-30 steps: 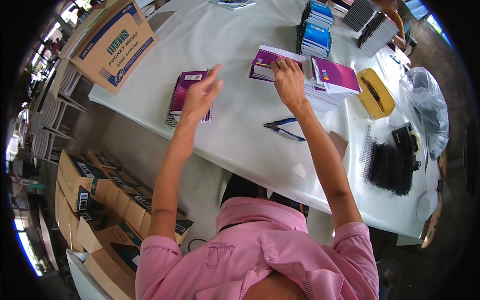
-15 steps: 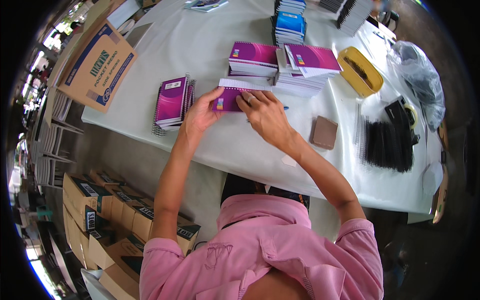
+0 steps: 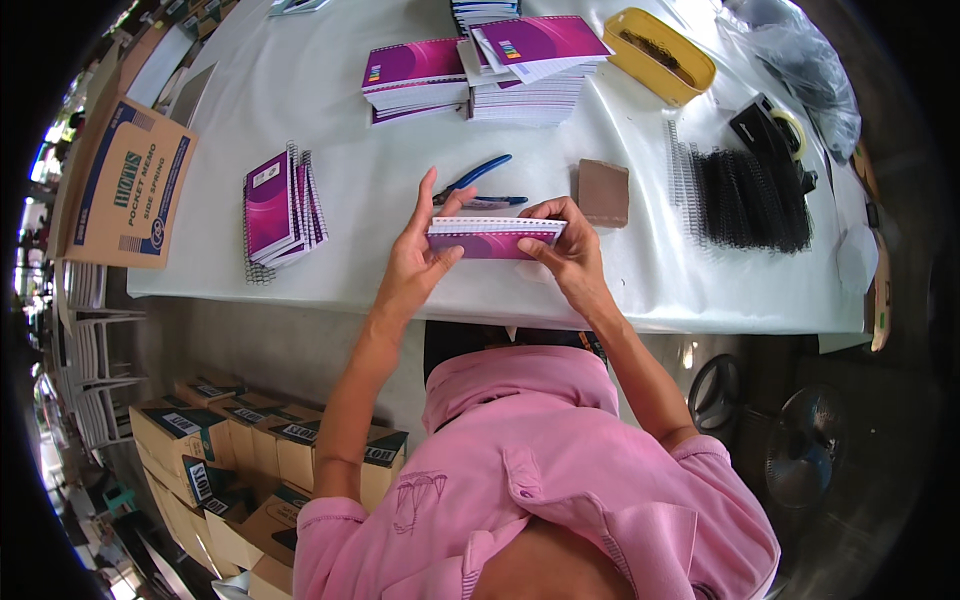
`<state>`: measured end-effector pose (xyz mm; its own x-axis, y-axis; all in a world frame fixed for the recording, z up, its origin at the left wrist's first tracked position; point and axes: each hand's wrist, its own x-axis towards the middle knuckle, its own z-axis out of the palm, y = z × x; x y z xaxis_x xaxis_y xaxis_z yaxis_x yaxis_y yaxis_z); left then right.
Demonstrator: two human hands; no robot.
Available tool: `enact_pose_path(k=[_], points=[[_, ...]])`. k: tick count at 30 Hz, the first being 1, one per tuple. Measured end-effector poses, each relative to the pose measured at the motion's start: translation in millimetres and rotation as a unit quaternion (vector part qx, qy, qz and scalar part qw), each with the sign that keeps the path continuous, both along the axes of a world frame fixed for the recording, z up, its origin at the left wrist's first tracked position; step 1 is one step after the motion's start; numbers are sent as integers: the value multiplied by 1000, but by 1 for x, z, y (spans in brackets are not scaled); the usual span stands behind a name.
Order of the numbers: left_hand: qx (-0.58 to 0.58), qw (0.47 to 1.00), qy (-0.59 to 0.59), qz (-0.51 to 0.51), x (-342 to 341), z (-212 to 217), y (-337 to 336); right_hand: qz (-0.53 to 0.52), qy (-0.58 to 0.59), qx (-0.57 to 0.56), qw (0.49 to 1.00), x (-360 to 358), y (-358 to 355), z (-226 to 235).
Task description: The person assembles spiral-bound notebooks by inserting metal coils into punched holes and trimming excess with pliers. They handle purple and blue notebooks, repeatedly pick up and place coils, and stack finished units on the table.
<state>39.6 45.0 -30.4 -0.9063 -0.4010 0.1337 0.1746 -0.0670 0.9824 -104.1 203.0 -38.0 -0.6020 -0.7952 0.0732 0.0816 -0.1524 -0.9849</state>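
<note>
Purple notepad [image 3: 495, 238] now nearer table [image 3: 330, 90] edge — both hands' [image 3: 420, 262] [image 3: 572, 255] grip pinching its ends.

A purple notepad [image 3: 495, 238] is held edge-up over the white tabletop [image 3: 330, 90], gripped at its left end by the left hand [image 3: 420, 255] and at its right end by the right hand [image 3: 570, 250]. Blue-handled pliers [image 3: 480, 180] are seen just behind it, a brown card [image 3: 603, 192] beside them. A spiral-bound purple stack [image 3: 280, 205] is laid to the left, black wire coils [image 3: 745, 195] to the right, and more purple stacks [image 3: 480, 70] and a yellow tray [image 3: 665, 55] at the far edge.
</note>
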Motion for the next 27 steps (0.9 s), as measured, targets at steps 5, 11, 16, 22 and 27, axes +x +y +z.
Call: enact_pose_path(k=[5, 11, 16, 22, 27], points=[[-20, 997, 45, 51, 6, 4, 7, 29, 33, -23, 999, 4, -2, 12], [-279, 942, 70, 174, -1, 22, 12, 53, 89, 81, 991, 6, -7, -13], [-649, 745, -111, 101, -31, 33, 38, 101, 197, -10, 975, -19, -2, 2], [-673, 728, -105, 75, -39, 38, 38, -236, 386, 262, 853, -200, 39, 17], [-685, 716, -126, 51, -40, 37, 34, -292, 597, 389, 638, -244, 45, -27]])
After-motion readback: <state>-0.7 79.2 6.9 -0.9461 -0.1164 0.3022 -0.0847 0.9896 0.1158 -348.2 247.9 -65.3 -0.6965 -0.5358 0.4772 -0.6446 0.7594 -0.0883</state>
